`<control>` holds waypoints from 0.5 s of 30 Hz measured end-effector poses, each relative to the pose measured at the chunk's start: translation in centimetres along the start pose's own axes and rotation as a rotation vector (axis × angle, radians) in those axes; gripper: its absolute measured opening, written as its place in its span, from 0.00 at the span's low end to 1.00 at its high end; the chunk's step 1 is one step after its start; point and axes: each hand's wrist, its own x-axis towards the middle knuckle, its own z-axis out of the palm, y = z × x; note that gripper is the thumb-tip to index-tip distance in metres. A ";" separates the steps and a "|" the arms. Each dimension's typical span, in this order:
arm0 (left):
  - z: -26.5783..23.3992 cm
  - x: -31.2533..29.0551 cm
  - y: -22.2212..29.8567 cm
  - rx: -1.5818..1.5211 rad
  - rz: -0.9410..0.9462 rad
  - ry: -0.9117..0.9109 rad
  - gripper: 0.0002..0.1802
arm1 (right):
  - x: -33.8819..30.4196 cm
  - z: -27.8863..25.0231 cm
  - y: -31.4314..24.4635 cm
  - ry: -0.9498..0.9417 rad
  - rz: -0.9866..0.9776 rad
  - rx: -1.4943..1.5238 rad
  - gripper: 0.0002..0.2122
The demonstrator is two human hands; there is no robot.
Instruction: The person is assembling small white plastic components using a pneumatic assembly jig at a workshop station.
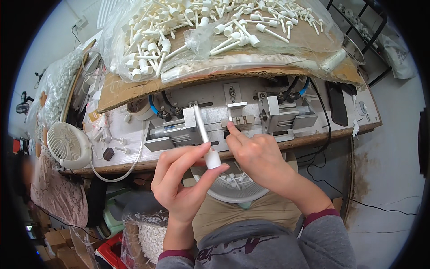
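My left hand (178, 181) is closed on a white plastic stemmed cap (212, 160), pinching its wide cylindrical end between thumb and fingers. The long thin stem points up and away, in front of the left metal cylinder unit (172, 133). My right hand (257, 154) reaches to the small metal fixture (244, 121) at the middle of the bench. Its index finger is stretched out, the tip at a small white piece (230, 114) by the fixture. The other fingers are partly curled, with nothing visible in them. The right thumb is hidden.
Many white stemmed caps (154, 47) lie heaped on a cardboard sheet (121, 92) above the bench. A second metal cylinder unit (286, 114) stands right of the fixture. A white fan (69, 144) is at the left, a black phone (337, 104) at the right, a white basket (224, 196) on my lap.
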 end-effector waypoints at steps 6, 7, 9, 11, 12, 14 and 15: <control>-0.2 0.8 -0.4 0.078 0.096 -0.152 0.23 | 4.1 -5.0 3.1 0.177 0.038 0.290 0.16; -0.1 0.9 -0.6 0.089 0.121 -0.188 0.23 | 5.9 -5.9 4.4 0.296 0.068 0.248 0.17; 0.7 0.7 -0.9 0.175 0.154 -0.239 0.22 | 9.3 -7.1 8.4 0.444 0.053 0.103 0.16; 1.5 0.5 -1.5 0.296 0.205 -0.285 0.21 | 11.9 -6.9 11.9 0.377 -0.008 -0.005 0.17; 2.1 0.4 -1.8 0.317 0.195 -0.285 0.18 | 12.6 -6.3 12.8 0.310 0.018 -0.004 0.17; 2.9 0.0 -2.2 0.411 0.188 -0.354 0.17 | 13.5 -4.9 13.8 0.170 0.064 0.000 0.17; 3.3 -0.2 -2.6 0.458 0.180 -0.388 0.17 | 13.6 -5.1 13.4 0.137 0.077 0.024 0.17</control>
